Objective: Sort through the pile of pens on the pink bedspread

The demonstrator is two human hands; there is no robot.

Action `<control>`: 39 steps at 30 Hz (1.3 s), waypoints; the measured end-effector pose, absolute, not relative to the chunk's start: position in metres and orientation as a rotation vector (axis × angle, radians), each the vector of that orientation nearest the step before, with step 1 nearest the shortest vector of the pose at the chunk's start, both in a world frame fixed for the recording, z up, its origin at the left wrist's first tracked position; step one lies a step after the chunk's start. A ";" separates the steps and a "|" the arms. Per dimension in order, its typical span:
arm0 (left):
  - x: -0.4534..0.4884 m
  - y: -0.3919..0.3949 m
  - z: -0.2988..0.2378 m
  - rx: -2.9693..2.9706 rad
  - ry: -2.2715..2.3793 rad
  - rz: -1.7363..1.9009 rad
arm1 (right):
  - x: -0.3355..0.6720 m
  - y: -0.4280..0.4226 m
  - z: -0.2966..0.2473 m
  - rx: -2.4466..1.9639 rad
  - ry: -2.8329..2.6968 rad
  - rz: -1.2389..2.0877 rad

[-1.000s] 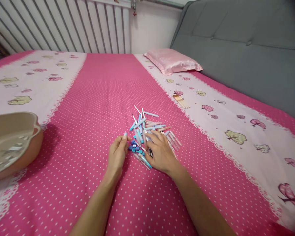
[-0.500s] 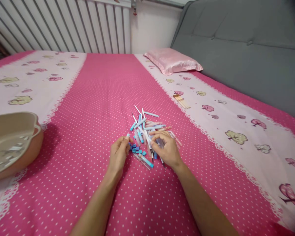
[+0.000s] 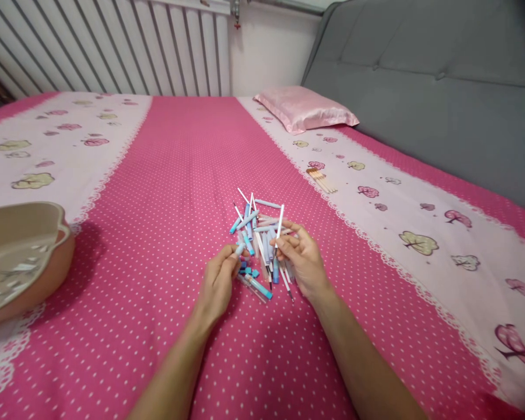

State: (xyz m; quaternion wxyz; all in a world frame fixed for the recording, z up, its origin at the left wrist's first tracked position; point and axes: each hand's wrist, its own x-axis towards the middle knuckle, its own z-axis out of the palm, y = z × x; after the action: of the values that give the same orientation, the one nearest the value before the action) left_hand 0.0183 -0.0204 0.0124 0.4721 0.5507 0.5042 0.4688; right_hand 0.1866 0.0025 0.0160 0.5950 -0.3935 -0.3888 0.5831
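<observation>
My right hand (image 3: 306, 262) is closed, pinching a white pen refill (image 3: 280, 221) that stands nearly upright with its dark tip down. My left hand (image 3: 219, 280) is closed too, with a small pale blue pen part (image 3: 240, 249) between thumb and fingers. Both hands are over a loose pile of pen parts, where blue barrels (image 3: 248, 220) lie crossed with white refills and clear pieces. Just right of my left fingers are several small dark blue and turquoise pieces (image 3: 254, 273). A clear tube with a turquoise end (image 3: 259, 286) lies at the pile's near edge.
On the left stands a beige basin (image 3: 65, 233) with white pieces inside. Several pale sticks with brown ends (image 3: 321, 181) lie side by side on the pink polka-dot bedsheet (image 3: 192, 163). Farther back are a pink pillow (image 3: 304, 108) and a grey headboard (image 3: 420, 87).
My right hand has lifted a white refill from the pile and tilted it upright. My left hand has shifted slightly right, toward my right hand, with the pale blue part.
</observation>
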 end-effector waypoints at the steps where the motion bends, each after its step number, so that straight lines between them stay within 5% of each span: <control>1: 0.018 -0.021 0.011 1.389 1.246 1.121 | 0.186 0.002 0.016 -0.906 -0.903 1.343; 39: 0.020 -0.025 0.018 1.926 1.375 0.803 | 0.175 -0.005 0.012 -0.840 -1.183 1.074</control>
State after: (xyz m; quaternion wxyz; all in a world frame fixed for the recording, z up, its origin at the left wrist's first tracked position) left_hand 0.0200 -0.0250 0.0182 0.3158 0.7314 0.5219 0.3048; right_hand 0.1746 -0.0046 0.0125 0.6196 -0.3651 -0.5144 0.4671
